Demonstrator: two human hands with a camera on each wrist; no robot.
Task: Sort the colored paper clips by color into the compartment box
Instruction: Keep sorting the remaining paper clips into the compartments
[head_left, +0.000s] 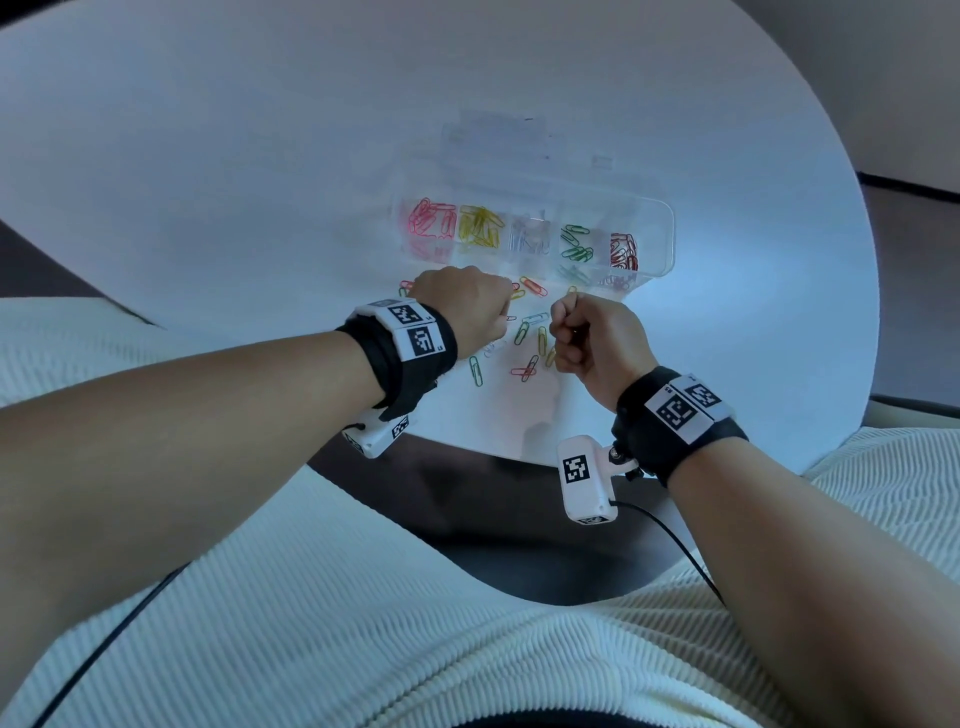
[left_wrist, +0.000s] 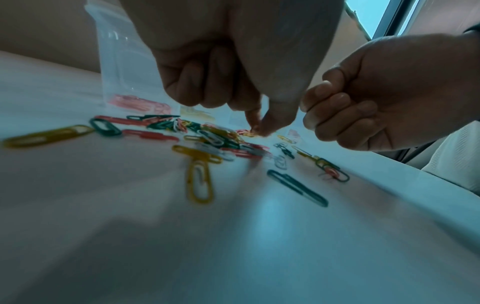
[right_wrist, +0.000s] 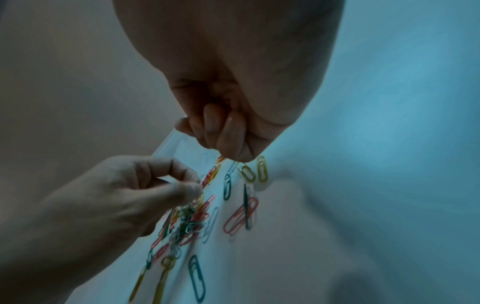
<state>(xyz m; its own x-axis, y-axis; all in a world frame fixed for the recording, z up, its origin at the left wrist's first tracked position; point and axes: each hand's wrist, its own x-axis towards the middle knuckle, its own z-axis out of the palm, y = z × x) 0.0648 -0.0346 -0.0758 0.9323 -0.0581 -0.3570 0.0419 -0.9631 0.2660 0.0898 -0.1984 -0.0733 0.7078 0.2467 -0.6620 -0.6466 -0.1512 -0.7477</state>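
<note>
Likely to snag a tangled neighbour when lifting the clip pinched in the left hand (left_wrist: 233, 67) from the loose multicoloured wire paper clips (head_left: 524, 332) below the clear plastic compartment box (head_left: 667, 239); curled right hand (head_left: 592, 343), contents untellable

No words, brands or numbers can be read anywhere. The only signs are black-and-white square code markers: two on the band of my left wrist (head_left: 413, 330), two on the band of my right wrist (head_left: 687, 404), and one each on the white camera housings hanging under the left wrist (head_left: 400, 427) and the right wrist (head_left: 576, 468).
</note>
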